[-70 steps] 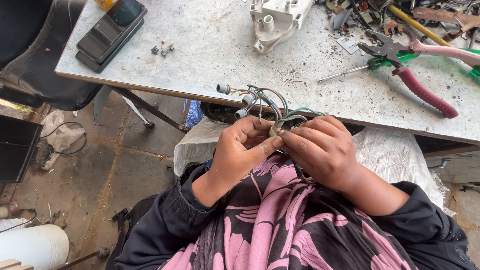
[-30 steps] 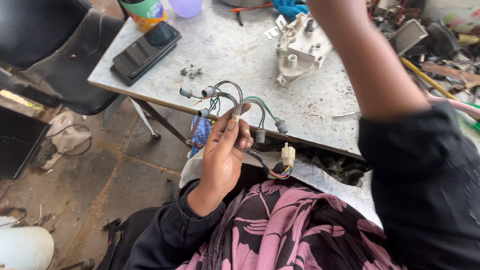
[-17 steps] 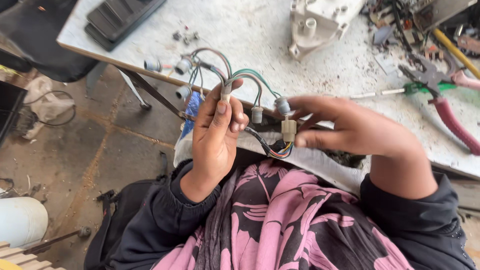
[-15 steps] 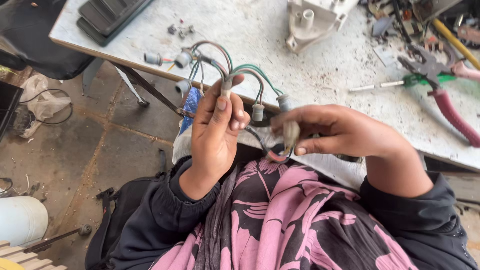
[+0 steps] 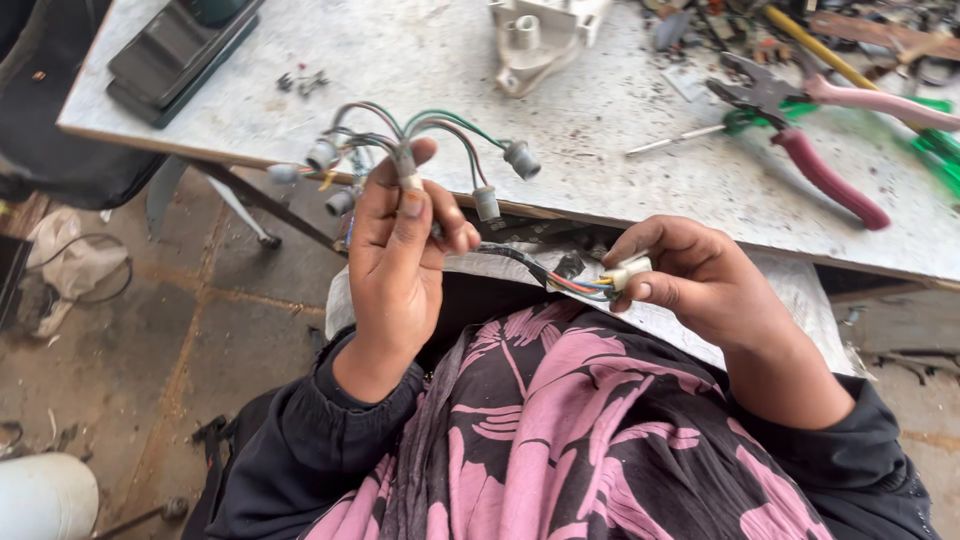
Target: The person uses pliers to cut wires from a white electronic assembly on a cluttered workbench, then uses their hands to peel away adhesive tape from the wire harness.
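My left hand (image 5: 400, 245) grips a wire harness (image 5: 430, 135) of coloured wires ending in several small grey bulb sockets, fanned out above my fingers at the table's front edge. A black sleeved run of the harness leads right to a small white plug connector (image 5: 625, 272), pinched between thumb and fingers of my right hand (image 5: 700, 285). Both hands are over my lap, just in front of the grey worktable (image 5: 600, 170).
On the table lie red-handled pliers (image 5: 815, 165), a green-handled screwdriver (image 5: 700, 132), a pale metal housing (image 5: 540, 35), a black switch box (image 5: 180, 55), small screws (image 5: 300, 80) and cluttered tools at the far right. A white container (image 5: 45, 495) stands on the floor at lower left.
My right hand came back from reaching over the table and took the white connector, then drew it down and right. My left hand has kept the harness throughout.
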